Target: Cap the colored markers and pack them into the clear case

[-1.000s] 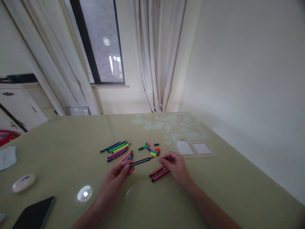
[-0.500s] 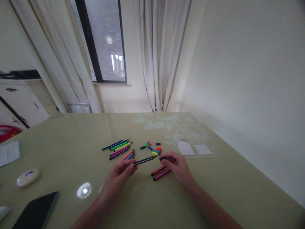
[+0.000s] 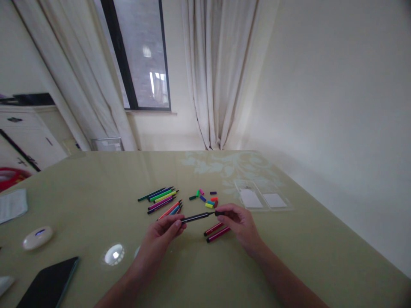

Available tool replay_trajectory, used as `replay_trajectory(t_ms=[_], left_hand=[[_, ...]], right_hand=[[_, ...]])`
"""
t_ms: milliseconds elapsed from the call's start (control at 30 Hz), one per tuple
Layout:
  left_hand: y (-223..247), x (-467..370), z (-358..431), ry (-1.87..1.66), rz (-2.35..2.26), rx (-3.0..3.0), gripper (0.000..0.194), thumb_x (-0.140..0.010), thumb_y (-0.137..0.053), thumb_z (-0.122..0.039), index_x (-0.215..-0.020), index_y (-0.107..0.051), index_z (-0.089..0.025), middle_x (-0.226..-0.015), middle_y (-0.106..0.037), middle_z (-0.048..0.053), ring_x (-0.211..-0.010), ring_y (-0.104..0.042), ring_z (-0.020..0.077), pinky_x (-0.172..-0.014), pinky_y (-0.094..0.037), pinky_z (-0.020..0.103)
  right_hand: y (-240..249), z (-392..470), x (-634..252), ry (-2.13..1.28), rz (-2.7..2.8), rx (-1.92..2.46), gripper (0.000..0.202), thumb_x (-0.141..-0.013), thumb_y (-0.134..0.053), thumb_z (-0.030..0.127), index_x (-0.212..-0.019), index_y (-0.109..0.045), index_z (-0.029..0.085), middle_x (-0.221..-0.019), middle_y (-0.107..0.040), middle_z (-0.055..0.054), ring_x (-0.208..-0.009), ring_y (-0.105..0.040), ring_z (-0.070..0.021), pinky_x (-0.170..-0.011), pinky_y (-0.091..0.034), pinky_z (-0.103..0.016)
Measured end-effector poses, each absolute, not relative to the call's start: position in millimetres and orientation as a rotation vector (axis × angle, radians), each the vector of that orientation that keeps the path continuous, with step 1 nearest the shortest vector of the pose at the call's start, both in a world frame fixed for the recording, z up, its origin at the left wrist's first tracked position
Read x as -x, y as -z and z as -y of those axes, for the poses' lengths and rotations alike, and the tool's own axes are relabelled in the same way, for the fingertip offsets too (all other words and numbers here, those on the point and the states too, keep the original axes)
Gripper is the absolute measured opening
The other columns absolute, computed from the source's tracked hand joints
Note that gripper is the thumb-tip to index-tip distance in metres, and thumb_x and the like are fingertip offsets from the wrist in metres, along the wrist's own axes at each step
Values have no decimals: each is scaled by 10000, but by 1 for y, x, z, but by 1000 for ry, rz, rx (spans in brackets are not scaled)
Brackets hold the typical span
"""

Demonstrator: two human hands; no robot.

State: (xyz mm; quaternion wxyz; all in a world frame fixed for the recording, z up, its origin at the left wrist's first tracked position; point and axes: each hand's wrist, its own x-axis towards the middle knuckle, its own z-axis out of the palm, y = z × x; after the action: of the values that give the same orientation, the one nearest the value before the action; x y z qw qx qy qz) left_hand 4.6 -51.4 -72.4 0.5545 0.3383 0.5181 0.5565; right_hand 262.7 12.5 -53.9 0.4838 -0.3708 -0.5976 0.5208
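Observation:
My left hand (image 3: pixel 165 231) pinches the rear of a black marker (image 3: pixel 197 217), its tip pointing right. Between thumb and forefinger of my right hand (image 3: pixel 237 222) is a small black cap (image 3: pixel 219 213), right at the marker's tip; whether the two touch I cannot tell. Two dark red markers, one of them a crimson marker (image 3: pixel 217 235), lie capped below my right hand, their far ends hidden by it. Beyond my hands several loose coloured caps (image 3: pixel 202 198) are scattered. Left of them lie several uncapped markers (image 3: pixel 163 195), with an orange marker (image 3: pixel 170 208) partly behind my left hand.
A clear plastic case (image 3: pixel 266 209) with white cards lies at the right. On the left are a black tablet (image 3: pixel 48 282), a white oval device (image 3: pixel 37 238) and a paper sheet (image 3: pixel 13 206). A wall runs along the right table edge.
The black marker's tip and the cap have come together, the marker shifting slightly right. The other markers and caps have stayed where they were.

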Motion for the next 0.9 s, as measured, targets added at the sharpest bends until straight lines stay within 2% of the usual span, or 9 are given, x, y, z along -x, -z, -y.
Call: replay_trajectory(t_ms=[267, 467, 567, 700, 900], left_hand=[[71, -7, 53, -1294, -1235, -829, 536, -668, -889, -548, -1042, -798, -175, -1075, -800, 113, -975, -764, 225, -918, -598, 285], [68, -8, 55, -1228, -1262, -908, 515, -700, -874, -523, -1084, -792, -189, -1085, -801, 115, -1023, -755, 250, -930, -585, 304], [66, -8, 56, -1197, -1277, -942, 517, -706, -870, -517, -1103, -790, -196, -1071, -804, 119, -1039, -749, 259, -916, -583, 303], [64, -8, 56, -1205, -1279, -972, 518, -704, -861, -547, -1081, -800, -198, -996, -814, 116, -954, -761, 250, -869, -598, 314], [60, -9, 57, -1162, -1288, -1032, 513, -696, -850, -577, -1036, -820, -194, -897, -817, 106, -849, -767, 246, -763, -610, 305]], right_hand=[[53, -10, -262, -1264, 1473, 873, 195, -781, -838, 332, -947, -809, 234, -944, -775, -47, -847, -717, -187, -778, -588, -293], [50, -6, -260, -1239, 1524, 847, 165, -778, -836, 346, -901, -814, 239, -972, -768, -54, -944, -719, -219, -874, -590, -335], [52, -6, -261, -1236, 1546, 884, 195, -786, -829, 370, -925, -813, 233, -953, -771, -58, -903, -727, -220, -835, -597, -335], [55, -7, -263, -1290, 1537, 932, 228, -793, -830, 377, -963, -809, 227, -901, -782, -53, -819, -739, -211, -768, -601, -322], [54, -7, -266, -1314, 1524, 949, 252, -758, -857, 383, -938, -818, 211, -853, -788, -52, -799, -756, -219, -760, -613, -326]])
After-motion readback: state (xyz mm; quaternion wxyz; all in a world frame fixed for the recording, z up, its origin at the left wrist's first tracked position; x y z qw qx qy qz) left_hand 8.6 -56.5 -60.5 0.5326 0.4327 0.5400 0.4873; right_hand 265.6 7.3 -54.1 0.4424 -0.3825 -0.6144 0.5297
